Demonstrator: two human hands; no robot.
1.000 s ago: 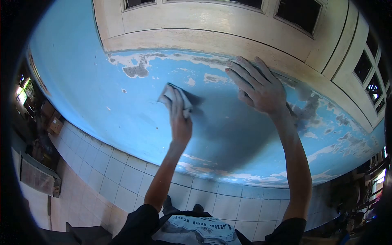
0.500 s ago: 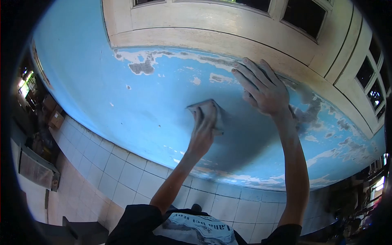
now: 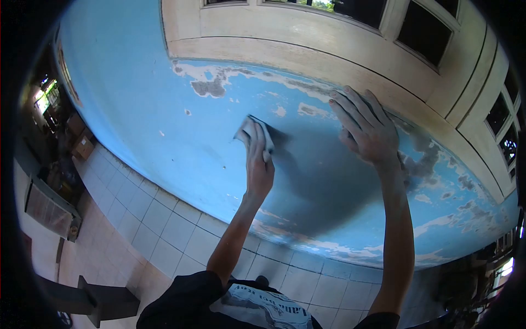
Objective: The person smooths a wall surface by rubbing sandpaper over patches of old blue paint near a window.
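My left hand [image 3: 257, 159] presses a grey, bent sheet of sandpaper [image 3: 268, 141] against the blue wall [image 3: 142, 115], fingers together over it. One edge of the sheet stands off the wall. My right hand [image 3: 371, 131] lies on the wall just below the wooden frame, fingers stretched out and holding nothing. Around both hands the paint is chipped, with white and grey bare patches [image 3: 208, 88] along the frame. A dark shadow falls on the wall between my arms.
A cream wooden window frame [image 3: 329, 57] with dark panes runs above the wall. Below lies a tiled floor [image 3: 175, 241]. Cardboard boxes [image 3: 82, 147] stand far left, and a dark piece of furniture [image 3: 107, 301] is at lower left.
My left hand has slid left and a little up along the wall with the sandpaper. My right hand stays on nearly the same wall spot. The whole view has shifted slightly.
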